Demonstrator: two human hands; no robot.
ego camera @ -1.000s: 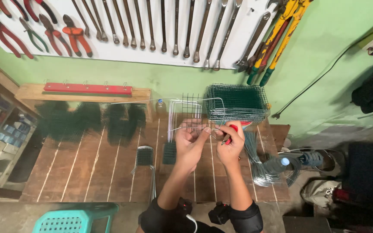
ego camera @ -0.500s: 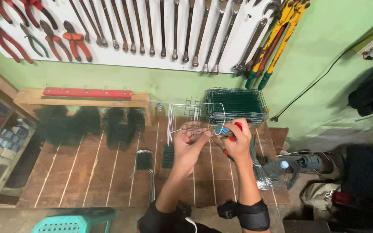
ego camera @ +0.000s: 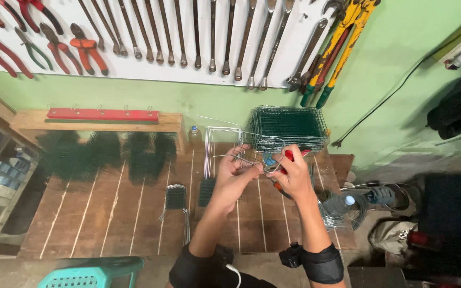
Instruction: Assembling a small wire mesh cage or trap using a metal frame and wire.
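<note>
Thin silver bent wire [ego camera: 241, 159] lay crosswise, pinched in left hand [ego camera: 236, 172], right hand [ego camera: 293, 172] clenching red-handled pliers [ego camera: 289, 156] beside it.

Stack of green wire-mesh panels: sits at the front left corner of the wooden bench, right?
No. The head view shows the stack of green wire-mesh panels at the back right of the wooden bench, against the green wall, just beyond both hands.

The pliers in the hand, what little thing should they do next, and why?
Probably squeeze and twist. The right hand holds red-handled pliers against the bent wire that the left hand pinches, so the two already meet above the wooden bench.
</note>
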